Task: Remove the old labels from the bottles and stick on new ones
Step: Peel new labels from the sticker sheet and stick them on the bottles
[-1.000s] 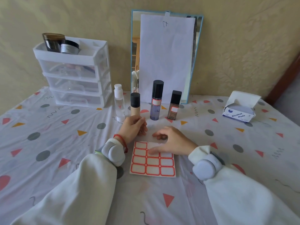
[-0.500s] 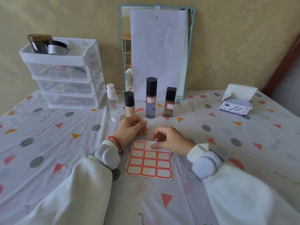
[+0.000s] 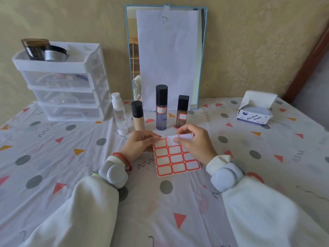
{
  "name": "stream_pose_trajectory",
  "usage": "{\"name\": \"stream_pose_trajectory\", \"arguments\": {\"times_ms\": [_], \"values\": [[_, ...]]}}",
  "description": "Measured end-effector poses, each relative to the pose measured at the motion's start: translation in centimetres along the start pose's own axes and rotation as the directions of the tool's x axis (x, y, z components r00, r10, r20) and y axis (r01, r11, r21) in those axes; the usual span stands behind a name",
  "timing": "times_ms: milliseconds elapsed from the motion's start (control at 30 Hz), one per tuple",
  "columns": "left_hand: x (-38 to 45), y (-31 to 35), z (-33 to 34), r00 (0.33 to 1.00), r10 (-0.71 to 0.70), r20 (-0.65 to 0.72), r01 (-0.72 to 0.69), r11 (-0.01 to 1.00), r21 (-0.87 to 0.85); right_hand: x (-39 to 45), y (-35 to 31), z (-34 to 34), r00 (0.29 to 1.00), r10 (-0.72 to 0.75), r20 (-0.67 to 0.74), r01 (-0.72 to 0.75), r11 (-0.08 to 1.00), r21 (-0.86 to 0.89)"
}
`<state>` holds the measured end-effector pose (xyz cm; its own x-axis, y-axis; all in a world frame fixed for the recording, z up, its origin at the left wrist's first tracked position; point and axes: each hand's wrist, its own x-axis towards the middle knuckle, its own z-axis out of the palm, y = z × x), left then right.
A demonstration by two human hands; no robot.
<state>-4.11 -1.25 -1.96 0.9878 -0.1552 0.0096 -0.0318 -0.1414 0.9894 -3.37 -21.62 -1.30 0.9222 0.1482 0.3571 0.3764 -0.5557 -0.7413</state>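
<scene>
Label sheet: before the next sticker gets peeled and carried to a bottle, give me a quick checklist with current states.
1. Left hand steadies the label sheet at its left edge: ok.
2. Right hand has a label lifted: cannot tell, fingers cover the top row.
3. Spare labels left on the sheet: ok.
4. Beige bottle still bare: ok, no label visible.
5. Clear bottle still bare: ok, none visible.
6. Tall blue bottle and brown bottle labelled: ok.
</scene>
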Motion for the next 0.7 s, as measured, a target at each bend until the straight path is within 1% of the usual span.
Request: {"name": "stream_pose_trajectory", "arguments": {"times_ms": [33,100,133,167,233,300,400,500,567,700], "values": [[0.0,0.0,0.0,1.000,-0.004,0.000,0.004,1.000,-0.001,-0.1,0.0,0.1,0.998,-0.056,-0.037,0.053,0.995,-0.083],[0.0,-0.1,0.0,1.000,-0.009,-0.006,0.009,1.000,-0.001,-0.1,-0.2,0.1,0.972,-0.226,-0.070,0.207,0.956,-0.208],[0.0,-0.1,0.0,1.000,-0.006,-0.005,0.006,1.000,-0.007,-0.1,-0.5,0.1,0.956,-0.290,-0.052,0.272,0.936,-0.223],[0.1,-0.2,0.0,1.000,-0.001,-0.002,0.001,1.000,-0.018,-0.2,-0.8,0.2,0.946,-0.325,-0.016,0.314,0.925,-0.216],[0.1,-0.2,0.0,1.000,0.001,0.003,-0.001,0.999,-0.036,-0.5,-1.2,0.6,0.951,-0.303,0.064,0.310,0.934,-0.177],[0.0,-0.1,0.1,1.000,0.003,-0.002,-0.003,0.998,-0.056,-0.7,-1.2,0.9,0.969,-0.225,0.101,0.236,0.965,-0.112],[-0.2,0.2,0.1,0.999,-0.008,0.043,0.012,0.996,-0.083,-0.5,-0.8,0.7,0.987,-0.149,0.064,0.152,0.987,-0.055],[-0.2,0.2,-0.1,0.993,-0.048,0.105,0.052,0.998,-0.034,-0.3,-0.7,0.6,0.994,-0.100,0.050,0.103,0.993,-0.052],[-0.2,0.2,-0.1,0.994,-0.062,0.094,0.062,0.998,-0.001,-0.4,-0.8,0.9,0.992,-0.113,0.050,0.116,0.991,-0.061],[-0.3,0.3,0.1,0.994,-0.068,0.086,0.066,0.997,0.028,-0.4,-1.2,1.1,0.975,-0.211,0.069,0.214,0.976,-0.047]]}}
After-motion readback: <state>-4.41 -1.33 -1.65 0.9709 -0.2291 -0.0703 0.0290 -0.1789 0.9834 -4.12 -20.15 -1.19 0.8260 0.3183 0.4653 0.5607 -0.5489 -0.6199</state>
